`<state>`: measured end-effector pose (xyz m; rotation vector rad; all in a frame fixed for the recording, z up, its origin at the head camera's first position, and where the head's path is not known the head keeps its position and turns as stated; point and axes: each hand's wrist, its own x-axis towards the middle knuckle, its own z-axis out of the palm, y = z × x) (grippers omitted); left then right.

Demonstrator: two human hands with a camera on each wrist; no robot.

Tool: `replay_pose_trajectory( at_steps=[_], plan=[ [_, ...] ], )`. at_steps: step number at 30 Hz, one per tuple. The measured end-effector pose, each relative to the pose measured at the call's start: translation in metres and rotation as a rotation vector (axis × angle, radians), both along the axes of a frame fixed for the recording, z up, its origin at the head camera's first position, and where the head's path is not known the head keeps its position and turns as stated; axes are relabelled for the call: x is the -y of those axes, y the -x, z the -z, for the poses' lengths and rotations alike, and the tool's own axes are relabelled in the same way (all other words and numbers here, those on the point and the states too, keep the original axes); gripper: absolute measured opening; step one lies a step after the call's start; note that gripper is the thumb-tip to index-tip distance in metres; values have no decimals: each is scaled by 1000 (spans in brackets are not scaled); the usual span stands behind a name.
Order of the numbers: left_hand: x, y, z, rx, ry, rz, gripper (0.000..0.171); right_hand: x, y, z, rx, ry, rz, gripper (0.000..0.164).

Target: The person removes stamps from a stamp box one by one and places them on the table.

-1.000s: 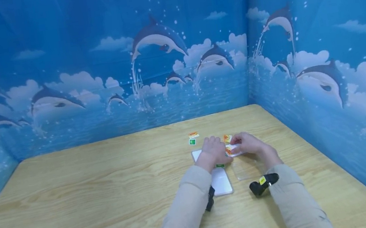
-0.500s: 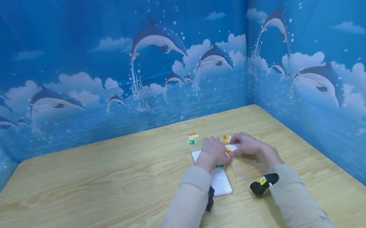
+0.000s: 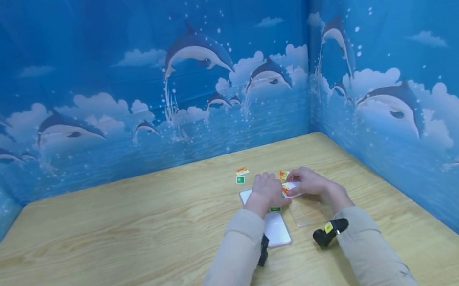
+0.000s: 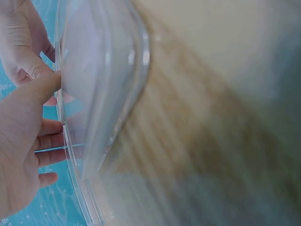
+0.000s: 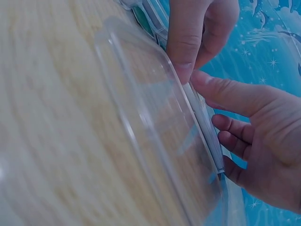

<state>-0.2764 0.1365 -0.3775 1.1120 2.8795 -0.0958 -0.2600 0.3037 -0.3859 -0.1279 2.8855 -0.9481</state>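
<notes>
My right hand (image 3: pixel 312 182) pinches a thin stack of white cards (image 3: pixel 293 185) with orange print at one end, thumb on the near side. Across the cards' left end my left hand (image 3: pixel 267 191) lies back up; its thumb and finger meet the stack beside my right thumb, as the right wrist view shows. Beneath the left hand is a white plastic case (image 3: pixel 277 232), with a green card (image 3: pixel 275 209) showing in front of the wrist. The left fingertips are partly hidden. A clear plastic lid (image 5: pixel 155 113) stands close below the right hand.
An orange-and-white card (image 3: pixel 241 171) and a green card (image 3: pixel 240 180) lie beyond the left hand. Another orange card (image 3: pixel 283 174) lies behind the stack. The wooden table (image 3: pixel 115 239) meets dolphin-print curtains (image 3: pixel 139 102) at the back and right.
The view shifts slightly. Both hands stay over the same spot, and my right fingers make only a small move on the stack of cards. The loose cards have not moved.
</notes>
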Motion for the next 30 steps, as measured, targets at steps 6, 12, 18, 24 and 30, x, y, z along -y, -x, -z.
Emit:
replay_pose_trajectory(
  at_steps=[6,12,18,24,30],
  plan=[
    [1,-1,1,16,-14,-5,53,1,-1,2,29,5,18,49],
    [1,-1,1,24,-23,-3,53,2,0,2,40,-3,32,48],
    [1,0,2,26,-31,2,52,3,-1,-1,42,-17,32,47],
    [2,2,2,26,-39,8,53,3,-1,-2,44,-1,54,47],
    [1,2,3,20,-34,6,53,3,-4,-2,44,11,57,45]
  ],
)
